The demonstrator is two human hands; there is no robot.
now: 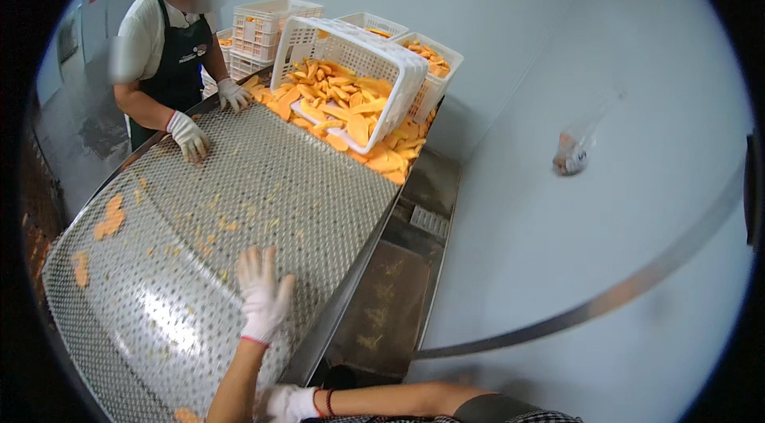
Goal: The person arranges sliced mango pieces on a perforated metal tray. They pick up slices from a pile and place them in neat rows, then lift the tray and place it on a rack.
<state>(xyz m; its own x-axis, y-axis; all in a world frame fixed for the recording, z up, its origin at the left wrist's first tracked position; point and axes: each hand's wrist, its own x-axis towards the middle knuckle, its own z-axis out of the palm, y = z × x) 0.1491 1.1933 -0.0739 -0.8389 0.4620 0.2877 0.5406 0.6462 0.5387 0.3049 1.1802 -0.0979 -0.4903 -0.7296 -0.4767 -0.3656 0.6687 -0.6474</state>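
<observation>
1 tipped white crate [414,76] holds a heap of orange slices [343,96].

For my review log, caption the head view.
Gloved left hand over a patterned metal surface; beyond, orange slices in a tipped white crate.

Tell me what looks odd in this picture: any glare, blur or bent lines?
Head view: white glare on the lower left of the dotted metal surface; head view: the co-worker has the head and part of a sleeve blurred; head view: the band along the wall curves, probably from the wide lens, and the corners are black.
</observation>
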